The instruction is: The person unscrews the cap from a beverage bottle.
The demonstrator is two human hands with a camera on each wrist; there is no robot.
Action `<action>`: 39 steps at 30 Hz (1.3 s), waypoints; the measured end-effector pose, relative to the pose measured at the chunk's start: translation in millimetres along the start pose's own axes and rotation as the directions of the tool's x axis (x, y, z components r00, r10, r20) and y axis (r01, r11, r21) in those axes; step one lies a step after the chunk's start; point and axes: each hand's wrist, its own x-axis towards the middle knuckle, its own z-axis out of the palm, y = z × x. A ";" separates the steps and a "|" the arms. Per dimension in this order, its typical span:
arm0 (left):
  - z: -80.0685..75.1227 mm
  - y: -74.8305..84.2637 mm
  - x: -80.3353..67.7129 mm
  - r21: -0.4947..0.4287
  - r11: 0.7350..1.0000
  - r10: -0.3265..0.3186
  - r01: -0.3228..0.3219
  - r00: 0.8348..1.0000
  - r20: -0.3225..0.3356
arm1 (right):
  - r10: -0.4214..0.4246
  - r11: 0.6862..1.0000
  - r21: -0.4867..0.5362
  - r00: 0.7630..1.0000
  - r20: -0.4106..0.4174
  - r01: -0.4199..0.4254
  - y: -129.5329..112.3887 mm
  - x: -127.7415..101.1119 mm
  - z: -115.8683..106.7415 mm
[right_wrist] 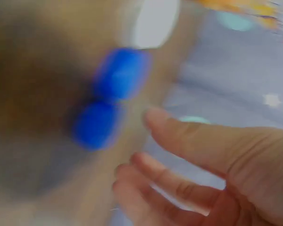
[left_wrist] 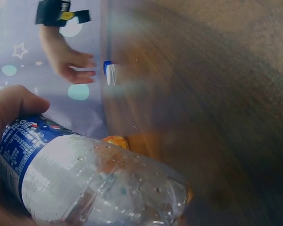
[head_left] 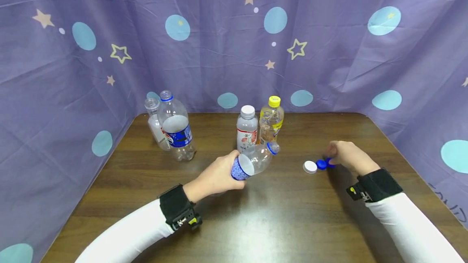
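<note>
My left hand [head_left: 219,173] grips a clear plastic bottle [head_left: 257,158] round its blue label. The bottle is tilted, its uncapped neck with a blue ring pointing up and right in the head view; droplets show on its wall [left_wrist: 108,183] in the left wrist view. Over the right of the table, my right hand [head_left: 347,155] is beside two blue caps [right_wrist: 121,74], thumb and fingers [right_wrist: 179,141] apart with nothing visible between them. The caps lie in a row with a white cap [head_left: 310,167]. The right wrist view is blurred.
Two uncapped bottles, a large clear one with a Pepsi label [head_left: 177,129] and a slimmer one [head_left: 155,123], stand at the back left. Behind the held bottle are a white-capped bottle [head_left: 247,127] and a yellow-capped bottle [head_left: 271,119]. A purple curtain [head_left: 219,52] hangs behind the wooden table [head_left: 285,218].
</note>
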 end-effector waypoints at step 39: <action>-110.2 -17.2 -58.2 -0.231 0.968 -0.216 0.101 0.804 -0.555 | -0.237 0.971 0.025 0.936 0.261 0.238 -101.2 -3.0 20.0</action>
